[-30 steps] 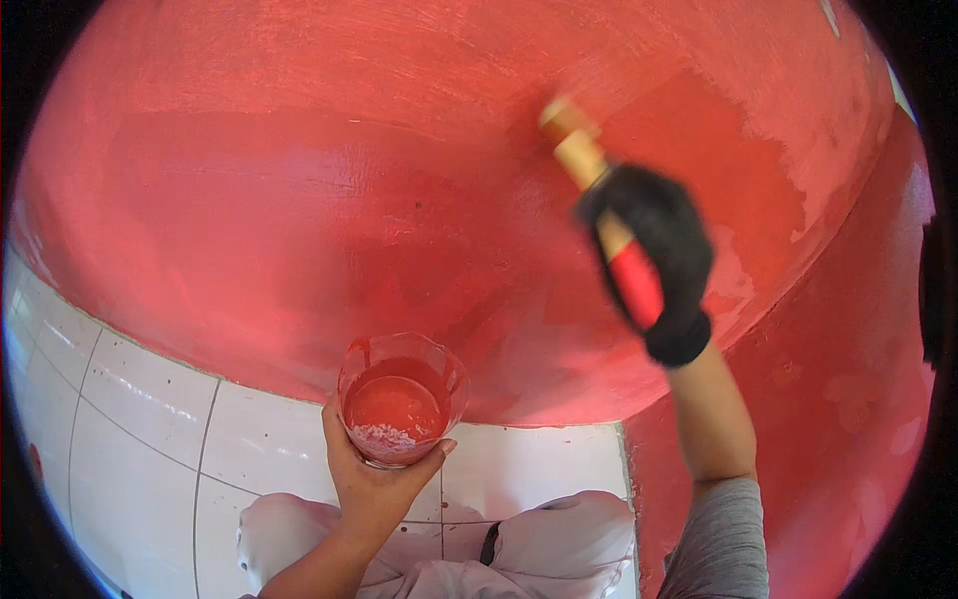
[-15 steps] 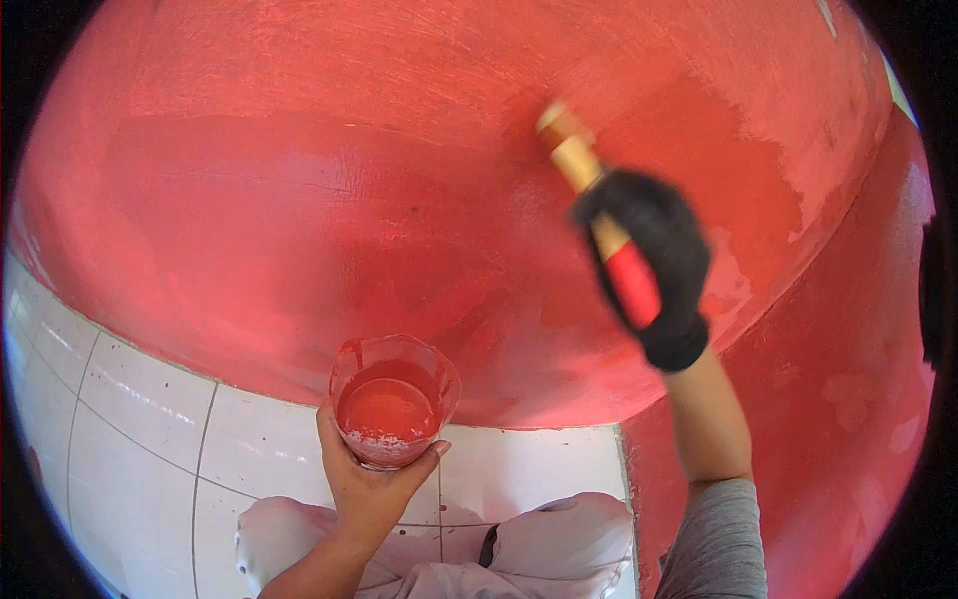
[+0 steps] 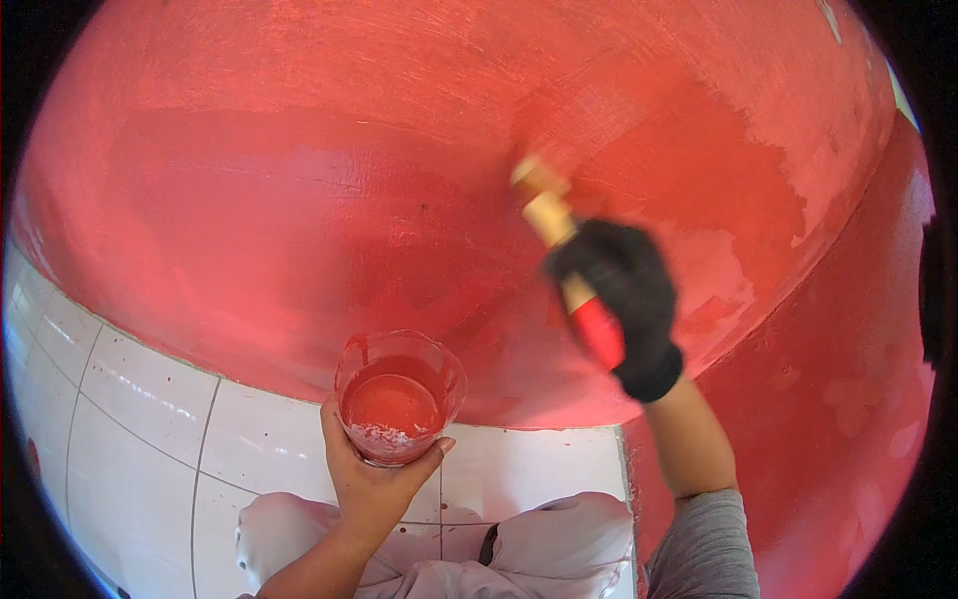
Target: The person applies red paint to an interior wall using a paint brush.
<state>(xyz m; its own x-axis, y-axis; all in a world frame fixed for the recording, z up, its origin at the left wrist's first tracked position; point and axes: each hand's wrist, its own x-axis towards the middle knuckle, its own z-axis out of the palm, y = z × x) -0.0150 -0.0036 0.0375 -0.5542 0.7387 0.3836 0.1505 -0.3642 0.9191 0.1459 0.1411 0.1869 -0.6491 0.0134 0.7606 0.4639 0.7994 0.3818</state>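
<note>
Low in front of me, my bare left hand is wrapped round a clear plastic cup that holds red paint. White flecks or froth show at the cup's near side. In a black glove, my right hand grips a paintbrush with a wooden handle that is red toward its end. The brush head points up and left, at or very near the red wall; motion blur hides the exact contact. Darker, wet-looking paint covers the wall's middle and right, with lighter, streaky red above.
White floor tiles with dark grout lines and small red spots meet the wall's lower edge. A second red wall joins at a corner on the right. My knees, in light trousers, are bent close below the cup.
My right hand and the paintbrush have moved down and slightly left across the wall. The left hand and cup have barely shifted.
</note>
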